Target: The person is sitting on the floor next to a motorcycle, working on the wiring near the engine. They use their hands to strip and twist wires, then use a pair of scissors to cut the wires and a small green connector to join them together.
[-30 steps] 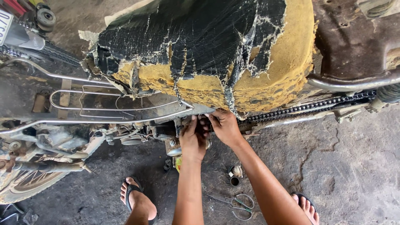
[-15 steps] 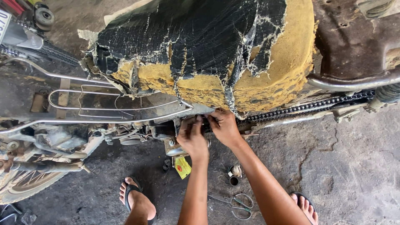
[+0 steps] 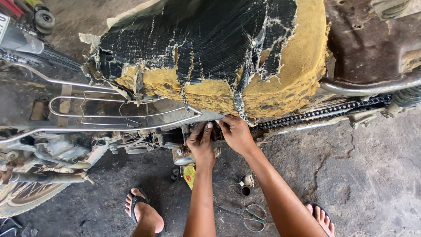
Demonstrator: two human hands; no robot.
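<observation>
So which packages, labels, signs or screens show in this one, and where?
Small packet: on the floor under the left hand, flat, yellow with a red mark, partly hidden.
Plate: top left edge on the vehicle, pale rectangle, mostly cut off.
No screens or signs.

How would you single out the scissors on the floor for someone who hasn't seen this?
Start at the motorcycle's torn black seat with yellow foam showing. Drop straight down past the two hands to the concrete floor between the person's sandalled feet. The scissors lie there flat, the only thing with two ring handles, unlike the small round cap just above.
</observation>
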